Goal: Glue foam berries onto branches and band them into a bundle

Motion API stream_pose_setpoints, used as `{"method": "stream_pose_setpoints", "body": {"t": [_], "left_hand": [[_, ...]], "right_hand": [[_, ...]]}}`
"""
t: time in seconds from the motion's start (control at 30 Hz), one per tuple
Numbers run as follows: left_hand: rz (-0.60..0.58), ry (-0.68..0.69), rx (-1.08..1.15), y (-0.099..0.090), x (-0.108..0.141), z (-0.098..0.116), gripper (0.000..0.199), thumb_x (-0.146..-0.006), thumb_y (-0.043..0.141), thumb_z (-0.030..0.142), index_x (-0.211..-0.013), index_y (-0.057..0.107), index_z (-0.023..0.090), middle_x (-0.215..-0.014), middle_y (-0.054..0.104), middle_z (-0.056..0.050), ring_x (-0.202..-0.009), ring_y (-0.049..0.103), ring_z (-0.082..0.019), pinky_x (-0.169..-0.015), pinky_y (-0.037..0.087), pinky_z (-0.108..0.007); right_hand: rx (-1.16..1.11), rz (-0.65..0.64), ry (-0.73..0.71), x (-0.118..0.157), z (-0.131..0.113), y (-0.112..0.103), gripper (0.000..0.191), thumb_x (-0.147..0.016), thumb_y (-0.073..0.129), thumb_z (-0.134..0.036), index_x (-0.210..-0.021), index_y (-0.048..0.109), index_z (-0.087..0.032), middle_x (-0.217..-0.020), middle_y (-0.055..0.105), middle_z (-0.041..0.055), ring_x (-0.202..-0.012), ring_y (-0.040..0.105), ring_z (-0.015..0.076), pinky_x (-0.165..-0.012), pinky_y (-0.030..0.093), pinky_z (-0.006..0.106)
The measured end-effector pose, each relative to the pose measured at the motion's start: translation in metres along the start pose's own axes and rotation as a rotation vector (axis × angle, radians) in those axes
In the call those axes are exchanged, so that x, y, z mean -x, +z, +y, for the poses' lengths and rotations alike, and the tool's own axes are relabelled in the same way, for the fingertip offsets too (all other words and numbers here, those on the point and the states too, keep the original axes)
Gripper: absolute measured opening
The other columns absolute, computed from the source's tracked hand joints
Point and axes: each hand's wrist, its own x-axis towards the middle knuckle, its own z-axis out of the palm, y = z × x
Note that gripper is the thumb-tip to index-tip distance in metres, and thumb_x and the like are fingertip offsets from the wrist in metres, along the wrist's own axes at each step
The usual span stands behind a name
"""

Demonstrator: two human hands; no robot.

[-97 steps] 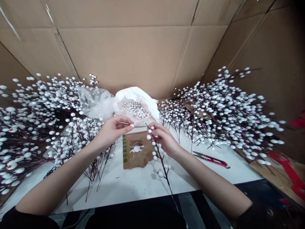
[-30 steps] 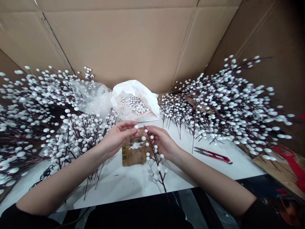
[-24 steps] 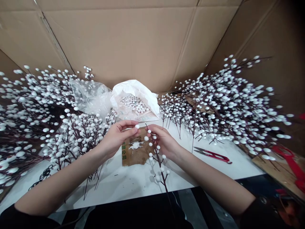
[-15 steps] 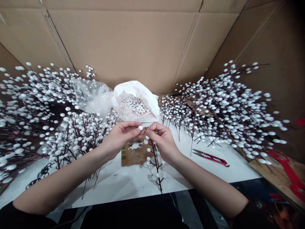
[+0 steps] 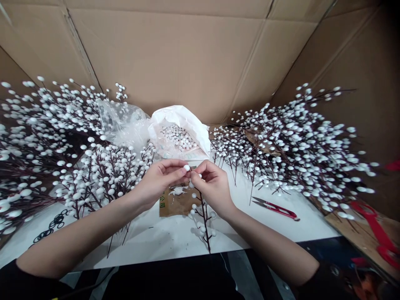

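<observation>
At the bottom edge of the frame a dark band is seen, and just above it the white tabletop (image 5: pixel 175 237) is spread across the lower half. Above the lower centre, a thin dark twig (image 5: pixel 203 216) set with white beads is gripped by the right hand (image 5: pixel 212 187), its fingers closed around the upper part while the stem hangs down toward the table edge. A single white bead (image 5: pixel 186 167) is pinched between thumb and forefinger of the left hand (image 5: pixel 156 181), held right at the tip of the twig, so that both hands meet at centre frame. Beneath them a scrap of brown cardboard (image 5: pixel 175 203) with a white smear is laid flat on the table. Red-handled snips (image 5: pixel 276 207) are seen to the right of centre, apart from the hands. Beaded branches are heaped at the left (image 5: pixel 62 146) and at the right (image 5: pixel 296 141). Farther back, at centre, an open white bag (image 5: pixel 187 125) of loose beads is placed, with a clear plastic bag (image 5: pixel 121 123) touching its left side. The whole upper frame is closed off by walls of creased brown cardboard (image 5: pixel 175 58).
</observation>
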Motion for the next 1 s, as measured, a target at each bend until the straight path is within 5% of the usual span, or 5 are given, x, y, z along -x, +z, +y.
{"method": "stream_pose_setpoints", "body": {"t": [0.7, 1.0], "left_hand": [[0.008, 0.065, -0.004, -0.0008, -0.0001, -0.0025, 0.024, -0.074, 0.08, 0.025, -0.093, 0.071, 0.015, -0.087, 0.076, -0.003, -0.082, 0.073, -0.014, -0.082, 0.059, -0.022], [0.004, 0.074, -0.034, -0.0005, 0.0027, -0.0019, 0.024, -0.076, 0.079, 0.028, -0.095, 0.071, 0.015, -0.084, 0.076, -0.003, -0.083, 0.074, -0.015, -0.082, 0.06, -0.024]], "right_hand": [[0.148, 0.017, -0.169, 0.002, 0.0062, -0.0092, 0.005, -0.079, 0.061, -0.02, -0.075, 0.064, -0.018, -0.07, 0.065, 0.0, -0.061, 0.055, 0.0118, -0.058, 0.042, 0.023], [0.157, 0.034, -0.18, 0.0037, 0.0022, -0.0095, 0.008, -0.078, 0.063, -0.02, -0.07, 0.063, -0.018, -0.065, 0.063, -0.0016, -0.057, 0.051, 0.0098, -0.055, 0.04, 0.021]]}}
